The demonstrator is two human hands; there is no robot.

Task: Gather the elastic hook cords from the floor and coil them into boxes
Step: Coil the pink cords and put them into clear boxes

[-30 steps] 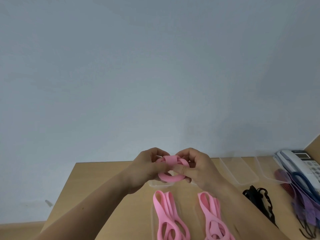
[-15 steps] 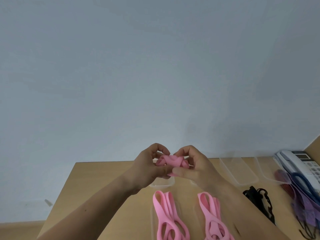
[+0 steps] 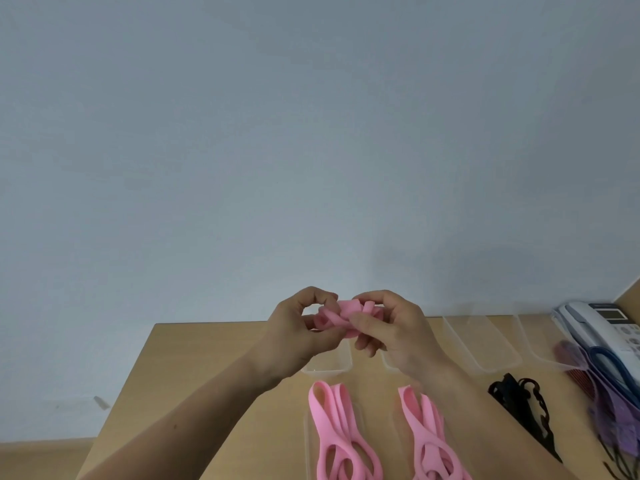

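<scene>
Grips a pink cord (image 3: 341, 315), bunched into a small folded coil, between both hands, raised above the table (image 3: 207, 358) and in front of the pale wall (image 3: 311, 133).

Left hand (image 3: 298, 336): thumb and curled fingers pinching the coil's left end, one loop of the band showing against the palm. Right hand (image 3: 398, 334): thumb laid across the front of the band, upper fingers curled round its far side, lower fingers loosely bent beneath. Fingertips of the two hands close together over the cord.

Just below the left hand, on the table: a clear box (image 3: 329, 367), partly hidden by the wrist. Just below the right hand: the corner of a second box (image 3: 389, 362), mostly covered.

Nearer than the hands, between the forearms: a left bundle (image 3: 332, 434) and a right bundle (image 3: 426, 441), both pink, folded lengthwise and lying side by side, apart from each other. Faint clear edges around them, too faint to tell for certain whether they are trays.

To the right of the right hand: a third box (image 3: 481, 344) and a fourth box (image 3: 540, 341), clear, side by side by the wall.

Beside the right forearm, on bare table: a black cord (image 3: 519, 400) in a loose heap.

Farthest right of the hands: a phone (image 3: 595, 323), with blurred mixed cords (image 3: 606, 375) in purple, blue and red just in front of it.
</scene>
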